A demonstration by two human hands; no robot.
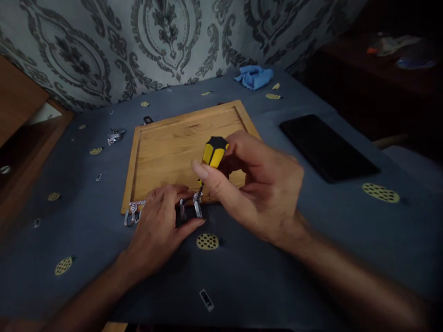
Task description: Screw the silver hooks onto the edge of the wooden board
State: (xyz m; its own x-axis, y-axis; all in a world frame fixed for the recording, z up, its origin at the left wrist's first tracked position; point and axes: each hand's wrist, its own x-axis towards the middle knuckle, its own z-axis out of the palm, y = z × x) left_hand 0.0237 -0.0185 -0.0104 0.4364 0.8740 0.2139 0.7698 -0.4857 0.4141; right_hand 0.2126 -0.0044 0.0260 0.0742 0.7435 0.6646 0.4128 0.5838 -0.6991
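My right hand point(265, 191) grips a screwdriver point(213, 154) by its yellow and black handle. The shaft points down, its tip at a metal cabinet hinge point(197, 206) on the near edge of a framed wooden door panel point(173, 152). Around that hinge curls my left hand point(159, 219), fingers on the panel's edge and thumb against the hinge's lower end; the inner fingertips are partly hidden. Another hinge point(132, 213) sits at the panel's near left corner, beside my left hand. Whether the screwdriver tip is seated in a screw is too small to tell.
Loose metal hinge parts point(115, 136) lie left of the panel. A black tablet-like slab point(328, 147) rests to the right, and a crumpled blue cloth point(254, 77) at the back. Blue pineapple-print cloth point(259, 286) covers the table. A wooden cabinet point(20, 106) stands at far left.
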